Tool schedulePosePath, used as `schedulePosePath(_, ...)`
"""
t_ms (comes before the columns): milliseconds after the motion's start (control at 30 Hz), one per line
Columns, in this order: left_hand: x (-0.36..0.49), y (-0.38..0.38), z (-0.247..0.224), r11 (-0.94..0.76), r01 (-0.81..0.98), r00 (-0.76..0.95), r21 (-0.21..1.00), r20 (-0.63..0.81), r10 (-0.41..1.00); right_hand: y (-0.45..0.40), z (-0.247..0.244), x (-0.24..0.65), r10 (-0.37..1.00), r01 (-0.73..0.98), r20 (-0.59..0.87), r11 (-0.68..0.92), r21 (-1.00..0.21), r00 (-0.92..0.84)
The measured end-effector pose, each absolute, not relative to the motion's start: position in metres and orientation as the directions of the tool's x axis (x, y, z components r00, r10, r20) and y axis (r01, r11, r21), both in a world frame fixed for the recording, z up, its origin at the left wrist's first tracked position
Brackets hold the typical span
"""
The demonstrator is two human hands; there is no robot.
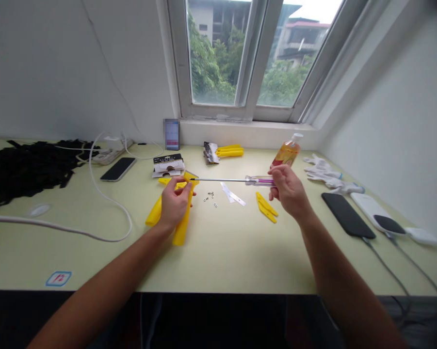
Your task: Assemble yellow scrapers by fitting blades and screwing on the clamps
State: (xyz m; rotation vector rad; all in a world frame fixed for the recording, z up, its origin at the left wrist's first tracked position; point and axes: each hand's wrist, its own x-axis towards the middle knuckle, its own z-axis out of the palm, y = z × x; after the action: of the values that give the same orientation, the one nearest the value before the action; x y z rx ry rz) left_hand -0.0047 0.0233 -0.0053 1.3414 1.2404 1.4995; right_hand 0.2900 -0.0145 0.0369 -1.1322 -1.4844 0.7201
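My left hand (174,203) is closed around a yellow two-handled plastic tool (182,230), whose long handles spread toward me. Its exact kind I cannot make out. In my right hand (289,191) is a screwdriver (252,181) with a clear and purple handle, held level. The screwdriver's tip reaches the top of the yellow tool by my left fingertips; whether it sits in a screw is too small to tell. Between my hands lie several small screws and nuts (211,195), thin white strips (233,194) and slim yellow plastic pieces (267,207).
Behind are a small box (168,165), a propped phone (172,134), another yellow-handled tool in packaging (229,151) and a bottle (286,151). Gloves (325,174) and cabled devices (348,214) lie right. A phone (118,169), white cable (111,239) and black strips (32,167) lie left.
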Motion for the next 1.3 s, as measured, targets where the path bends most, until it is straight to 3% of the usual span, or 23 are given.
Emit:
schedulePosePath(233, -0.004, 0.023, -0.009, -0.210, 0.051, -0.130, 0.976, 0.215, 0.968, -0.010, 0.029, 0.295, 0.909, 0.186, 0.416, 0.407, -0.894, 0.008)
schedulePosePath(400, -0.006, 0.024, -0.007, -0.232, 0.044, -0.169, 0.972, 0.236, 0.957, -0.009, 0.026, 0.298, 0.917, 0.180, 0.371, 0.393, -0.902, -0.144)
schedulePosePath(500, -0.008, 0.025, -0.006, -0.245, 0.045, -0.167, 0.968, 0.249, 0.954, -0.009, 0.025, 0.293, 0.922, 0.203, 0.387, 0.382, -0.902, -0.014)
schedulePosePath(633, -0.009, 0.026, -0.006, -0.250, 0.049, -0.164, 0.967, 0.254, 0.953, -0.010, 0.027, 0.287, 0.933, 0.170, 0.350, 0.359, -0.918, -0.077)
schedulePosePath(767, -0.007, 0.024, -0.008, -0.236, 0.053, -0.138, 0.970, 0.241, 0.961, -0.011, 0.028, 0.284, 0.921, 0.184, 0.381, 0.362, -0.914, 0.081)
schedulePosePath(900, -0.005, 0.022, -0.009, -0.226, 0.053, -0.127, 0.973, 0.231, 0.965, -0.011, 0.027, 0.283, 0.912, 0.131, 0.408, 0.400, -0.907, 0.045)
schedulePosePath(1033, -0.005, 0.021, -0.007, -0.219, 0.051, -0.120, 0.974, 0.224, 0.967, -0.012, 0.026, 0.281, 0.884, 0.191, 0.433, 0.401, -0.896, 0.178)
schedulePosePath(1133, -0.006, 0.021, -0.005, -0.220, 0.063, -0.147, 0.974, 0.227, 0.963, -0.012, 0.025, 0.281, 0.899, 0.150, 0.433, 0.420, -0.895, 0.068)
schedulePosePath(1300, -0.007, 0.021, -0.006, -0.256, 0.064, -0.129, 0.965, 0.262, 0.956, -0.013, 0.025, 0.282, 0.870, 0.302, 0.455, 0.389, -0.870, 0.192)
